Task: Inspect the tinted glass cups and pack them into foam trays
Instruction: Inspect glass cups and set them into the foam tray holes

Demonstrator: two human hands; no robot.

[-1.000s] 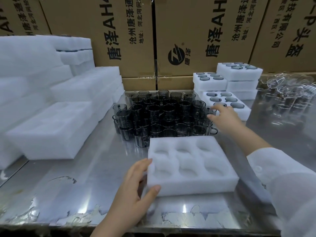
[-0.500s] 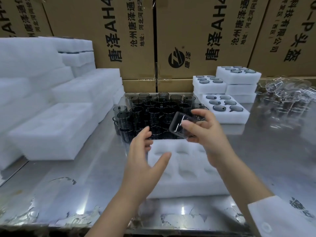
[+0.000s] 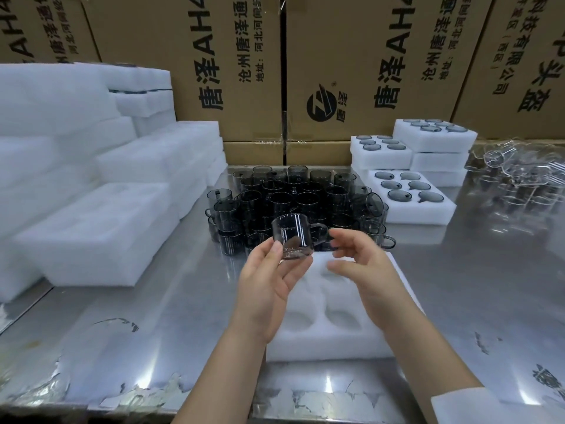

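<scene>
Nearest, an empty foam tray point(image 3: 321, 347) lies on the steel tabletop point(image 3: 153, 332) beneath both hands. The left hand point(image 3: 266, 289) pinches a tinted glass cup point(image 3: 290, 237) upright above the tray's far edge, thumb on its wall and fingers under its base. The right hand point(image 3: 367, 270) hovers beside the cup's handle, fingers loosely curled and holding nothing. Behind stand the clustered cups point(image 3: 293, 197) and filled trays point(image 3: 428, 214).

Foam tray point(image 3: 331, 344) partly behind left hand point(image 3: 269, 284), right hand point(image 3: 367, 270)
</scene>
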